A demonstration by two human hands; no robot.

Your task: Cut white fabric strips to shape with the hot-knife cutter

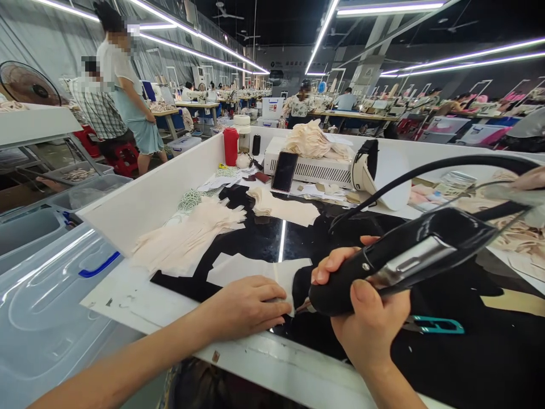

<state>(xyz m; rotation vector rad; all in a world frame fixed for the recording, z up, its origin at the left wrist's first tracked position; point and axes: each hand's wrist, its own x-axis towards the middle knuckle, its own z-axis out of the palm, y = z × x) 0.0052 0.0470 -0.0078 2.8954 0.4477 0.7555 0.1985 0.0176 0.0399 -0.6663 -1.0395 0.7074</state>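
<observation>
Black handheld tool; pale fabric piece, laid on black work surface.
The tool is gripped in the right hand, tip just beside the fabric's edge; the fabric is partly covered by the left hand, laid loosely flat. Teal snips are placed nearby.

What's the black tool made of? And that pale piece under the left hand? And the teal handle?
The black tool: probably hard plastic, glossy where it catches light; its silver strip gleams like smooth metal.
The pale piece: matte, thin and flat, cloth or maybe paper.
The teal handle: smooth, evenly coloured, likely plastic.
</observation>
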